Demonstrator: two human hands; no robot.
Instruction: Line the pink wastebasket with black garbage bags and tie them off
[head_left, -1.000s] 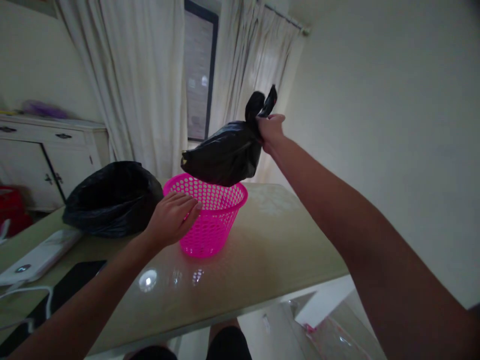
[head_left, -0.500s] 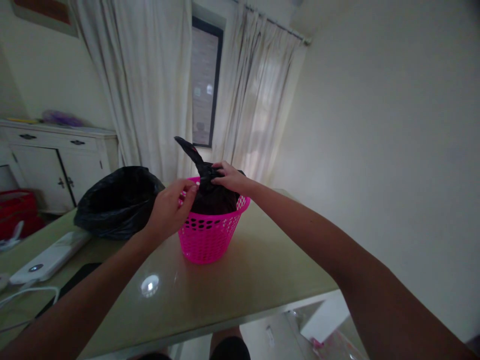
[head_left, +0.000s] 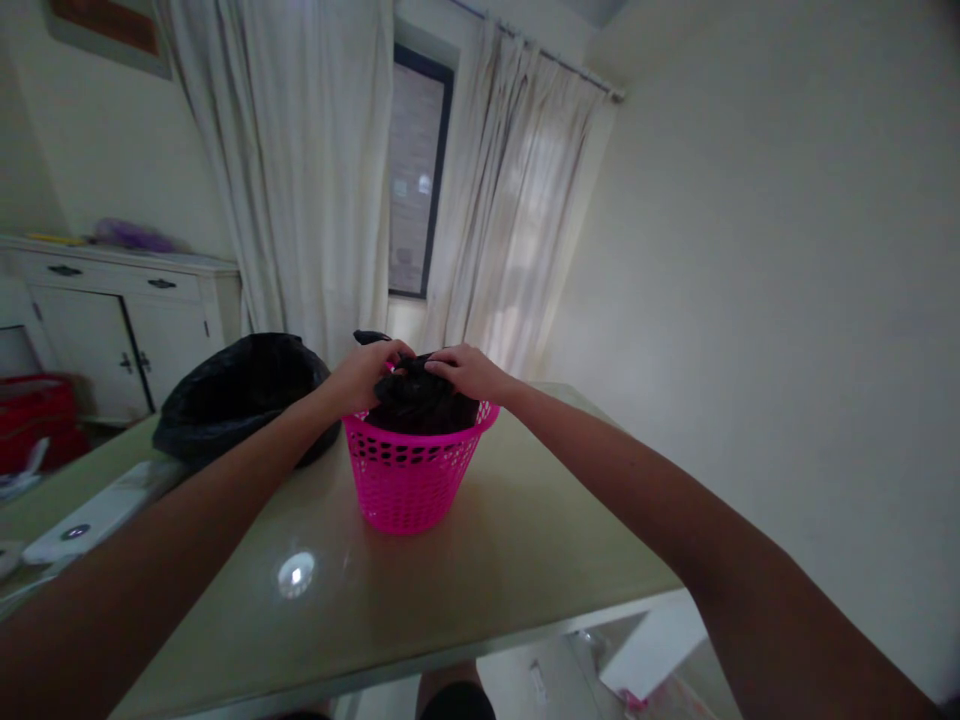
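Observation:
A bright pink perforated plastic basket (head_left: 409,485) stands upright on the table. Gathered black plastic bag (head_left: 424,405) fills its top, bunched into a knot-like twist with a loose end sticking out to the left. My left hand (head_left: 373,375) is closed on the bag's twisted part from the left, fingertips partly hidden. From the right, my right hand (head_left: 469,372) pinches the same bunched plastic, close beside the left. Left of the basket sits a second black plastic bag (head_left: 247,395), its mouth gaping.
The greenish table (head_left: 480,560) has a front edge near my body. On its left lie a white device (head_left: 90,525) and a white cable. Behind are a white cabinet (head_left: 172,325) and pale curtains (head_left: 322,180); a red bag (head_left: 45,420) is far left.
My left hand has moved up and inward onto the bag's twist. The bag's upright end has come down and now points left. My right hand stays on the bag.

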